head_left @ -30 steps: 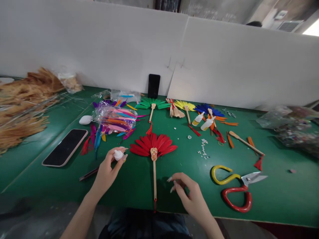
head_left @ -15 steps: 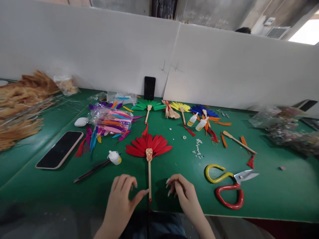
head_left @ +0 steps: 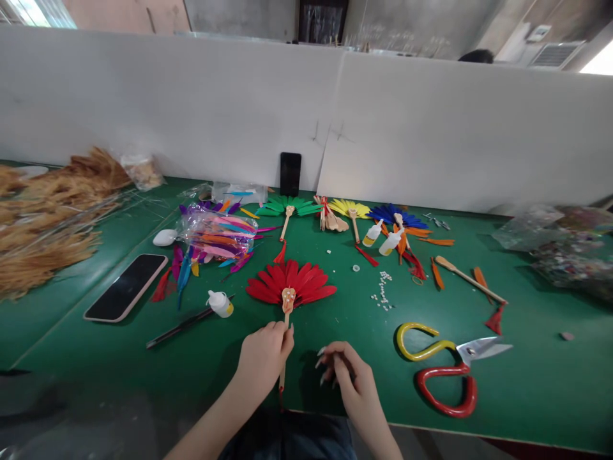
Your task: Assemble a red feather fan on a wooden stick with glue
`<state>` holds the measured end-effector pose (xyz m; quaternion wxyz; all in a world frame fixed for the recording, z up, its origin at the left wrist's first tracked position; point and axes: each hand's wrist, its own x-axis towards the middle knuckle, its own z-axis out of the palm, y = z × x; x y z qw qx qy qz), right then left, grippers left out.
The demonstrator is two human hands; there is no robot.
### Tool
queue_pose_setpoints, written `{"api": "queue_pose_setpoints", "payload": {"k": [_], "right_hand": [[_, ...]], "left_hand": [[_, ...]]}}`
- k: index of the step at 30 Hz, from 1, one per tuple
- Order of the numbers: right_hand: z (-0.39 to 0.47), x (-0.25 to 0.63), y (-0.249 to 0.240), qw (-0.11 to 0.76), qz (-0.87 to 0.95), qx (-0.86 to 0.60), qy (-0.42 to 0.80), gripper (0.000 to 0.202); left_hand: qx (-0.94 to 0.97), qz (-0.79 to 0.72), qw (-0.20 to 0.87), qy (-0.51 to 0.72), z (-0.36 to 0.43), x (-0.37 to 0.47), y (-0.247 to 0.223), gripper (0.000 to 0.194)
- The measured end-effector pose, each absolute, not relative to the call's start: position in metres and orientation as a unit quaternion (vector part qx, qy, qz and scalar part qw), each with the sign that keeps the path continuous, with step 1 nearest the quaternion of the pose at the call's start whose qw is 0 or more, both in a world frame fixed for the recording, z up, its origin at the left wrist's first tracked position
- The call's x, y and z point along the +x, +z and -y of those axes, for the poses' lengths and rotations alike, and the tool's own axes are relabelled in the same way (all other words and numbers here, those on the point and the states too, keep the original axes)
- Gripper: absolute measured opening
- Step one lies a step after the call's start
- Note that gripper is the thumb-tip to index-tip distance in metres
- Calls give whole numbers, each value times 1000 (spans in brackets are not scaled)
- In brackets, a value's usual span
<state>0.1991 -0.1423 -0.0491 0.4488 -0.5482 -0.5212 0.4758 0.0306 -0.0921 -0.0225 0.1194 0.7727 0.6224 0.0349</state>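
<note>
A red feather fan (head_left: 292, 284) lies on the green table in front of me, with small white beads on the wooden piece at its base. My left hand (head_left: 265, 354) is closed around the fan's wooden handle, hiding its middle. Below that hand the handle's end and a red cord hang near the table edge. To the right of the handle, my right hand (head_left: 345, 374) rests with loosely curled fingers apart, holding nothing that I can see. Small white beads (head_left: 383, 291) are scattered beyond it. A white glue bottle (head_left: 220, 304) stands left of the fan.
Scissors (head_left: 462, 361) with yellow and red handles lie at right. A phone (head_left: 127, 287) and bagged colourful feathers (head_left: 218, 233) are at left. Along the back are a green fan (head_left: 290, 207), a yellow fan (head_left: 352, 209), a blue fan (head_left: 398, 217) and an upright phone (head_left: 290, 174).
My left hand has moved up and right and closed around the red fan's handle. My right hand has barely moved. The camera view has shifted slightly.
</note>
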Motion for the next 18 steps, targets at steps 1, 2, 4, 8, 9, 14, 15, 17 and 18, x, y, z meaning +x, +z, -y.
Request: {"api": "queue_pose_setpoints", "payload": {"k": [1,2,4,8,9,14,15,17,18], "right_hand": [[142,199,-50,450,520,-547,478,24],[142,199,-50,451,519,-544,481,24],[141,198,-51,455,515,-536,492,24],[136,193,-46,478,480,-513,528,24],[134,191,-43,488,467,-505,537,25],[117,182,-16,538,419,-426,594,33],[113,180,-11,541,417,-402,610,34],[108,175,-2,542,411,-360,638,35],[106,172,3,542,407,-345,649,36]], "left_hand": [[771,-624,114,50,94,30,-23,28],[771,-624,107,69,95,30,-22,28],[776,-613,94,117,98,28,-19,28],[797,-552,120,217,101,26,-4,27],[798,-536,137,240,102,26,0,27],[762,-459,314,331,105,27,18,26],[748,-442,360,339,106,27,21,27],[725,-408,432,348,108,28,26,30],[718,-393,456,350,109,28,28,32]]}}
